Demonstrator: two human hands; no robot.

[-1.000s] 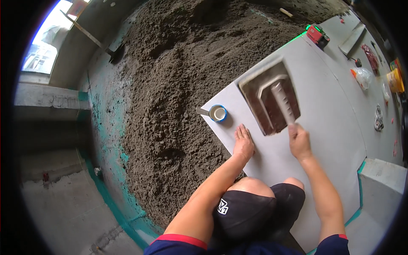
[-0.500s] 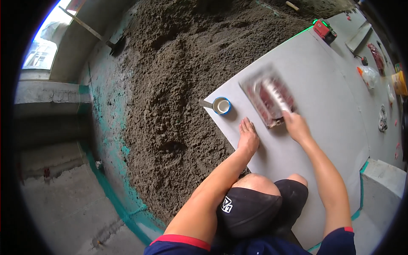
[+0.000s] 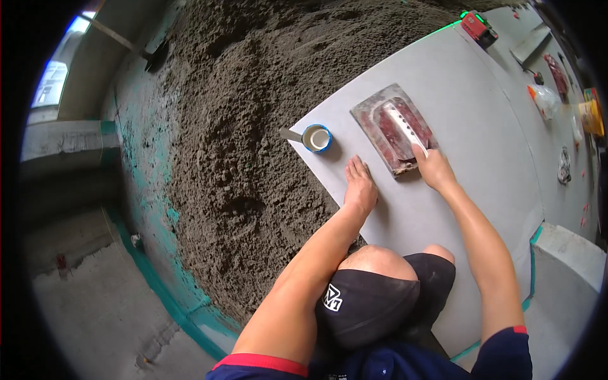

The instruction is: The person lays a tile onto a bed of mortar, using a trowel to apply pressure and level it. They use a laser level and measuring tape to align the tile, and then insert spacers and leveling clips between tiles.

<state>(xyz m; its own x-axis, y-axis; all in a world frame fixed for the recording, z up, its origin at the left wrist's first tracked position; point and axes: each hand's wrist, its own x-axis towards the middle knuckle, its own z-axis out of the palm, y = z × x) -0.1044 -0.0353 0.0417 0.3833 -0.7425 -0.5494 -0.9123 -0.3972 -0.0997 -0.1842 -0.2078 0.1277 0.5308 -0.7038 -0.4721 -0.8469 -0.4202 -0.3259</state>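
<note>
A large pale grey tile (image 3: 468,209) lies in front of me, its near-left edge over dark crumbly mortar (image 3: 221,158). My right hand (image 3: 436,168) is closed round the near end of the white handle of a rectangular float (image 3: 396,130), its face smeared reddish and grey. The float rests on or just over the tile. Close to the tile's left edge, my left hand (image 3: 361,185) lies flat, fingers stretched out, holding nothing. Beyond it stands a small round container with a blue rim (image 3: 317,138). A flat grey strip (image 3: 291,135) beside it points past the tile's corner.
A red laser level (image 3: 478,29) glows green at the tile's far edge. Along the right lie a plastic bag (image 3: 544,100), a yellow bucket (image 3: 591,118) and small tools. A long-handled tool (image 3: 120,38) leans at the far left. My bent knees (image 3: 380,263) are close to the tile.
The float, blurred before, now shows sharply, still in my right hand. My left hand stays flat on the tile. The whole view has shifted slightly.
</note>
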